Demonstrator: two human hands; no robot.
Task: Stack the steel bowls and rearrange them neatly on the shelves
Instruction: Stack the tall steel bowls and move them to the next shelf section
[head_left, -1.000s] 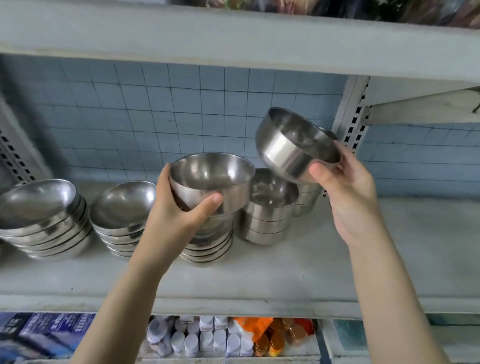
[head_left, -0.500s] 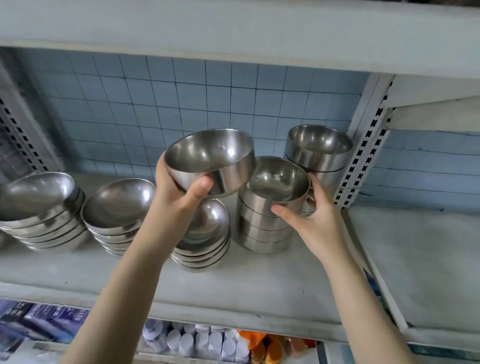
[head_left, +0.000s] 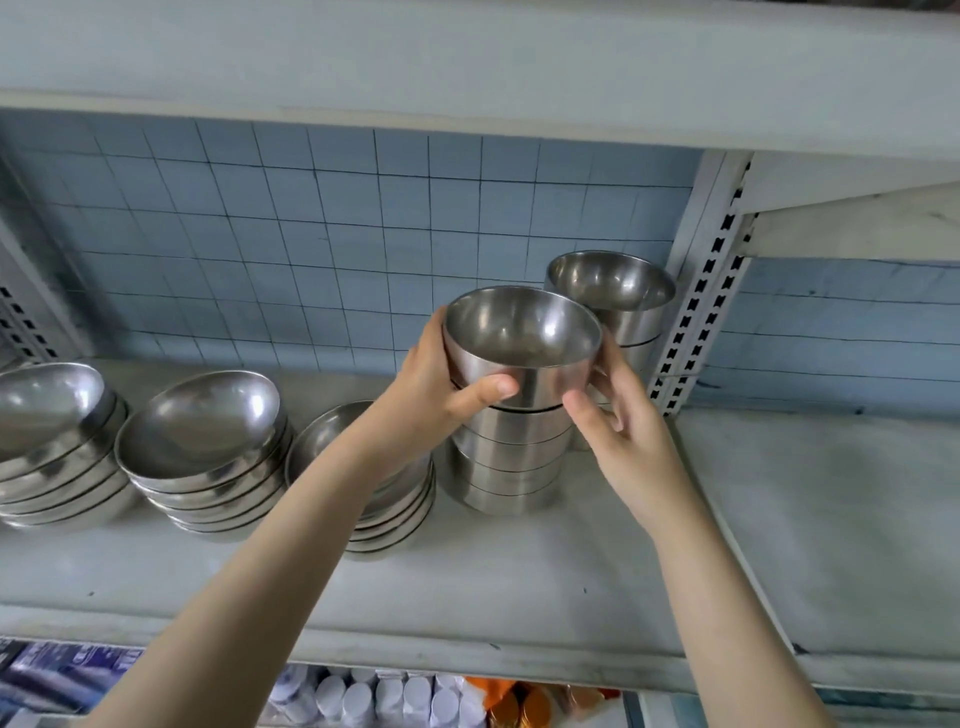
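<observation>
My left hand (head_left: 441, 387) grips a straight-walled steel bowl (head_left: 522, 338) by its left side, thumb across the front. The bowl sits on top of a stack of like bowls (head_left: 506, 457) at the shelf's middle. Beside the stack's right side is my right hand (head_left: 615, 431), fingers relaxed, touching or nearly touching the stack just under the top bowl. A taller stack of the same bowls (head_left: 615, 299) stands behind, against the upright. Three stacks of wider shallow bowls lie to the left: one (head_left: 374, 499) partly hidden by my left arm, one (head_left: 208, 452) further left, one (head_left: 52, 441) at the edge.
The grey shelf board (head_left: 519, 582) has bare room in front of the stacks. A perforated upright (head_left: 701, 291) divides it from the neighbouring bay's shelf (head_left: 841, 519). Another shelf board (head_left: 467, 67) hangs overhead. Small bottles (head_left: 374, 696) fill the shelf below.
My left hand carried its bowl right and set it on the middle stack. My right hand has stayed beside that stack, after setting its own bowl on the rear stack earlier.
</observation>
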